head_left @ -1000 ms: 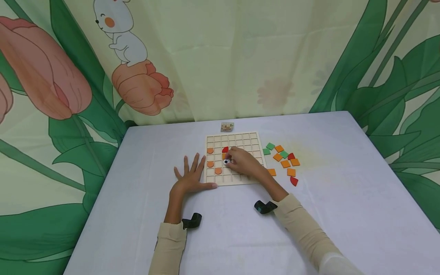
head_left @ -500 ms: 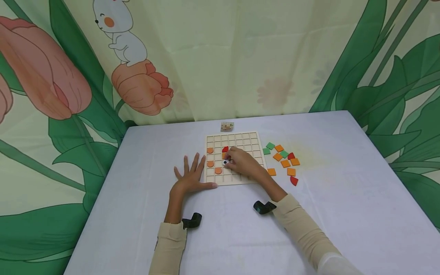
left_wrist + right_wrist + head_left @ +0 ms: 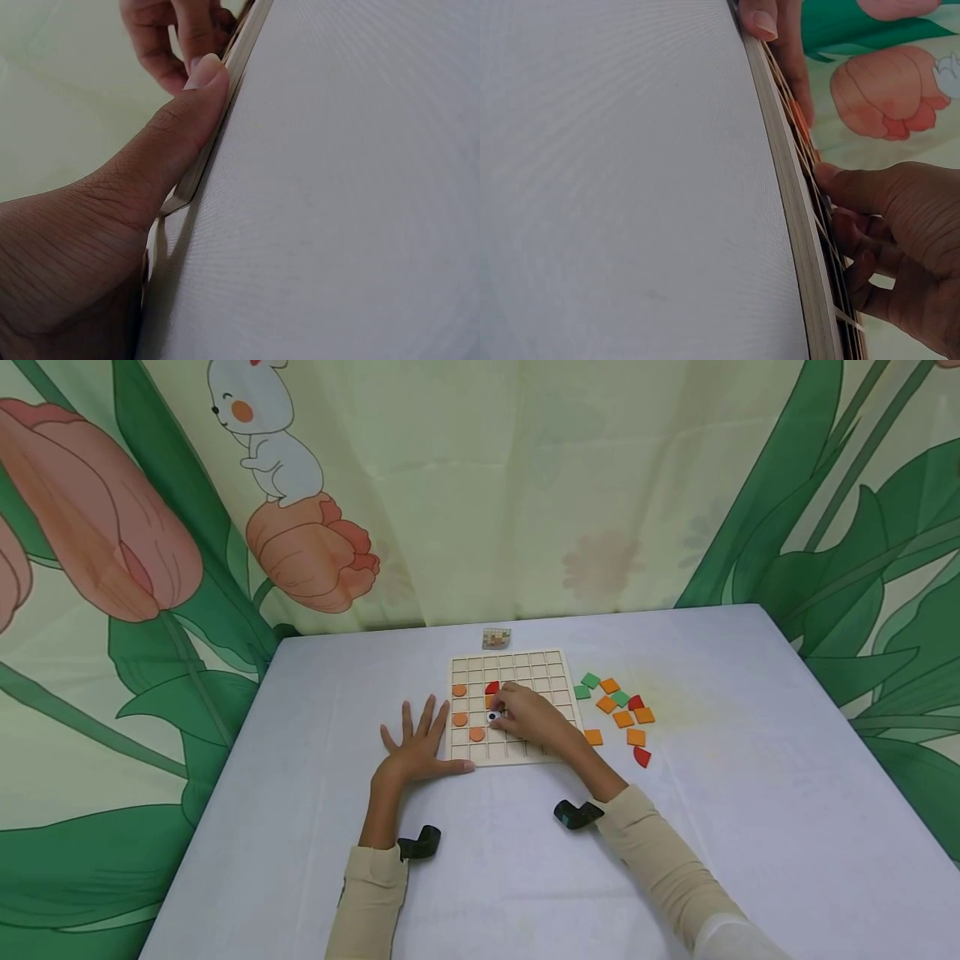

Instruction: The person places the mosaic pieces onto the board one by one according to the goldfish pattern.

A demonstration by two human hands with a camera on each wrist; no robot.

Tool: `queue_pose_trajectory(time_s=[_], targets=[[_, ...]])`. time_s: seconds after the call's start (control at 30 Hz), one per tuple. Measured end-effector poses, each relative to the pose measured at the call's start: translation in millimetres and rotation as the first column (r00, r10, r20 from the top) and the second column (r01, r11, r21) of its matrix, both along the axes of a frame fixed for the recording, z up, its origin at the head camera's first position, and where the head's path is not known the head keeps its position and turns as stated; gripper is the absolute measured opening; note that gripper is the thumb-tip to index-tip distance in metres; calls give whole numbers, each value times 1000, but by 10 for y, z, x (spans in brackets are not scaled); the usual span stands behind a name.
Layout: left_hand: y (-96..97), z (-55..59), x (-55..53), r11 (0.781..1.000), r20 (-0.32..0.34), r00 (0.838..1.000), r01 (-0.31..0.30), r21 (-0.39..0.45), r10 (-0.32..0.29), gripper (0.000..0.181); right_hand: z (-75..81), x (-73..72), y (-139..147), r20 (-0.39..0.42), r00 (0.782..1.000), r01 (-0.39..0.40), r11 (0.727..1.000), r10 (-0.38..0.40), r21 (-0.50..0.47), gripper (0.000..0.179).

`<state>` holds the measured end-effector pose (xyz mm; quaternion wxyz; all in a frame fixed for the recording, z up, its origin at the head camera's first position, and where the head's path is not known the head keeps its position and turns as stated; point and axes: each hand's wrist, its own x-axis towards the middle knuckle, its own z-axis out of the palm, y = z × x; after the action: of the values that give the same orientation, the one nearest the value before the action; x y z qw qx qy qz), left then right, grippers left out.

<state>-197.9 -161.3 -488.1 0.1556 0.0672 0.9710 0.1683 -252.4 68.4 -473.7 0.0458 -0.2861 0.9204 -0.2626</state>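
A pale wooden grid board [image 3: 551, 681] lies on the table. My right hand [image 3: 531, 714] is over its middle, thumb and curled fingers pinching a small white disc with a black dot [image 3: 492, 717] down at a cell. Just above the disc are a red quarter-round piece [image 3: 492, 687] and an orange square, half hidden by the fingers. Orange round pieces [image 3: 477, 734] occupy several cells at the board's left. With fingers spread, my left hand [image 3: 416, 750] lies at the board's left edge; its thumb [image 3: 202, 90] rests on the front rim near the corner.
Loose orange squares [image 3: 623, 719], green squares [image 3: 591, 680] and red quarter-round pieces [image 3: 642, 757] are scattered right of the board. A small patterned card [image 3: 496, 638] lies behind it. A printed curtain [image 3: 480, 485] hangs beyond the table's back edge.
The white disc has tipped flatter and shifted very slightly towards me under my right fingers. My left hand keeps its place.
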Motion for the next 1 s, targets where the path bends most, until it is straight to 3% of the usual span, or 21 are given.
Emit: queue_pose_trajectory(time_s=[0.33,0.6,1.0], targets=[[3,23,7,1000,-1,1000,4,11,-4,120,17,16,9,-9,1000,8,1000,-8,7,25],[-13,-22,0,1000,-4,1000,5,2,-5,122,26,59,36,-30,999,22,999,-22,24,26],[-2,2,4,1000,7,1000,0,-5,0,121,176,129,267,-62,995,78,996,-75,42,25]])
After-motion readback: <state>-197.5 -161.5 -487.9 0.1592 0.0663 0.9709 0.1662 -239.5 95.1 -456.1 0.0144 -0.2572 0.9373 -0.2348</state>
